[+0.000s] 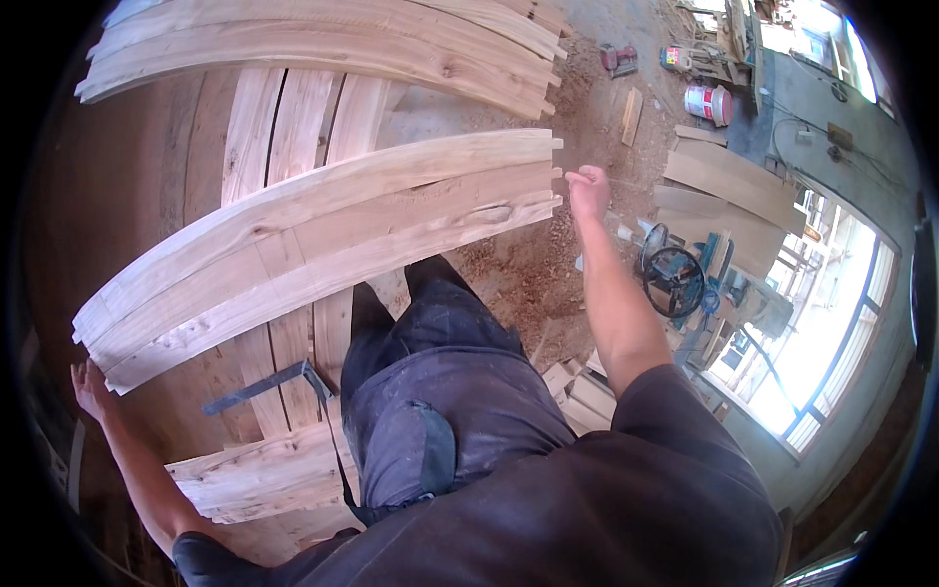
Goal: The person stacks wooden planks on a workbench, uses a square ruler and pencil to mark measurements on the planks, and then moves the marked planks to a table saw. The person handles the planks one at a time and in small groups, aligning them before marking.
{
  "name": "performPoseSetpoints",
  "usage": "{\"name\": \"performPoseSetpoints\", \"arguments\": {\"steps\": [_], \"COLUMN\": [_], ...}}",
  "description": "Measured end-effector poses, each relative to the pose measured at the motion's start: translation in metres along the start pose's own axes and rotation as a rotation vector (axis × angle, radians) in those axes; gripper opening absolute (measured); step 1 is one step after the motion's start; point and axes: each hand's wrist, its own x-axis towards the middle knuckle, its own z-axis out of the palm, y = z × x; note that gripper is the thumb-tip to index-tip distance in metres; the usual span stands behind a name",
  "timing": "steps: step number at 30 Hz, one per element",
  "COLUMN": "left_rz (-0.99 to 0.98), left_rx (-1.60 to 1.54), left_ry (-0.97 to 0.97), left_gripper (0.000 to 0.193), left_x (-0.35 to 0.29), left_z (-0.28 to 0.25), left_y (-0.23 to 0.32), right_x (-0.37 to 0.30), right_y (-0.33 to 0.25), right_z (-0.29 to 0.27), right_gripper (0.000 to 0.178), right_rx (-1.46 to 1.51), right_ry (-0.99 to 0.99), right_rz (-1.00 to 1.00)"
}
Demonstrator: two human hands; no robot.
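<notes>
A wide panel of several pale wooden boards [323, 230] lies crosswise in front of me, with short tenons along its right end. My right hand [589, 191] is just off that end, its fingers curled closed beside a tenon; what they hold, if anything, is too small to make out. At the panel's lower left corner is my left hand [90, 391], fingers stretched up and apart near the board ends. Whether it touches the wood I cannot tell. Lengthwise planks [279, 127] show beneath the panel.
Another tenoned board stack [323, 44] lies beyond the panel. Near my left forearm are a short panel [264, 474] and a dark metal bar [256, 388]. Right: a red power tool [618, 61], a white bucket [708, 105], a machine with a black handwheel [673, 281]. Sawdust [518, 264] covers the floor.
</notes>
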Motion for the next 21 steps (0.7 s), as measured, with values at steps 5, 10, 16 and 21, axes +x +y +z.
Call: {"name": "performPoseSetpoints", "arguments": {"steps": [5,10,16,21], "left_rz": [0.078,0.163,0.139,-0.036], "left_rx": [0.054,0.281,0.562,0.872], "left_ry": [-0.139,-0.136,-0.105,-0.150], "left_gripper": [0.063,0.069,0.069,0.079], "left_x": [0.055,0.064,0.033,-0.015], "left_z": [-0.002,0.004,0.002,0.041], "left_y": [-0.017,-0.011,0.037,0.139], "right_x": [0.008,0.030,0.021,0.028], "right_y": [-0.017,0.014,-0.019,-0.005], "right_z": [0.025,0.045,0.041,0.033], "right_gripper": [0.028,0.024,0.021,0.023], "right_rx": [0.073,0.153,-0.081,-0.071], "right_ry": [-0.110,-0.128,-0.096,-0.055], "right_rz": [-0.195,-0.132,-0.350,-0.298]}}
